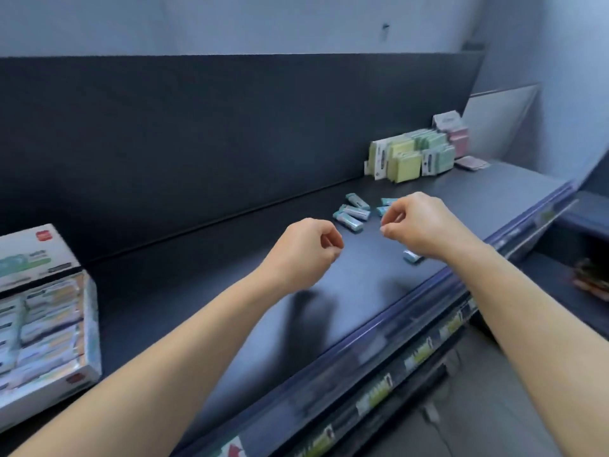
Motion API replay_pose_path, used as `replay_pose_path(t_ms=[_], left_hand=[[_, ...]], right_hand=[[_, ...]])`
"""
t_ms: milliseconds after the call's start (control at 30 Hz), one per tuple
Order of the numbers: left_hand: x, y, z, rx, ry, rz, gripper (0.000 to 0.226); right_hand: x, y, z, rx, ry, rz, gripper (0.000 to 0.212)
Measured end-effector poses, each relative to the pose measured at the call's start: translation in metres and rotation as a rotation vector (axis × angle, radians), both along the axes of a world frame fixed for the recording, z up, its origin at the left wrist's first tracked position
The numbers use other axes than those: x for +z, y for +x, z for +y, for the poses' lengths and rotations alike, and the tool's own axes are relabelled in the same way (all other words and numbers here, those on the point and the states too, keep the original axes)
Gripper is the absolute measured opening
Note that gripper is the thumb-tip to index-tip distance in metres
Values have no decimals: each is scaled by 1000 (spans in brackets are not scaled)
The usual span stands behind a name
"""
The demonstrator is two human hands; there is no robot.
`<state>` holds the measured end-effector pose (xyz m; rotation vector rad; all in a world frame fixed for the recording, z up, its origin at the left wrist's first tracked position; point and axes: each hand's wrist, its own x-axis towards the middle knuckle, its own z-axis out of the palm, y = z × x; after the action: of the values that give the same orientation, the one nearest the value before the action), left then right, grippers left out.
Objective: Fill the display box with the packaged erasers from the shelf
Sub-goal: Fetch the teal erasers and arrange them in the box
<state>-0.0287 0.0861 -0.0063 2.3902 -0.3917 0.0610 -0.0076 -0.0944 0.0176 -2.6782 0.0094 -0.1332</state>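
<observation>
both hands hang over the dark shelf, bare forearms reaching in from the lower edge. the left hand is curled into a loose fist with the fingertips tucked toward the palm, and nothing shows in it. the right hand is curled too, thumb tip against the forefinger, with nothing visible between them.

the loose packaged erasers lie just beyond the hands, in teal and white wrappers. three of them sit in a small heap between the two hands and a little farther back. two more peek out from behind the right hand's knuckles; whether the fingers touch them cannot be told. one single eraser lies near the shelf's front edge, just beside the right wrist.

the display box stands well apart at the far left of the same shelf, its printed lid folded up behind. rows of wrapped packs already lie inside it, too blurred to count.

stacks of sticky note pads in yellow and green lean against the back panel at the right, with pink packs next to them. price tags line the shelf's front rail.
</observation>
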Motion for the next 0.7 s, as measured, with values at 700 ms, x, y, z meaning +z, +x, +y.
replay_pose_path(t_ms=[700], left_hand=[[-16,46,-148,82,133,210,28]], right_hand=[[-27,61,-113,128,-75,210,14]])
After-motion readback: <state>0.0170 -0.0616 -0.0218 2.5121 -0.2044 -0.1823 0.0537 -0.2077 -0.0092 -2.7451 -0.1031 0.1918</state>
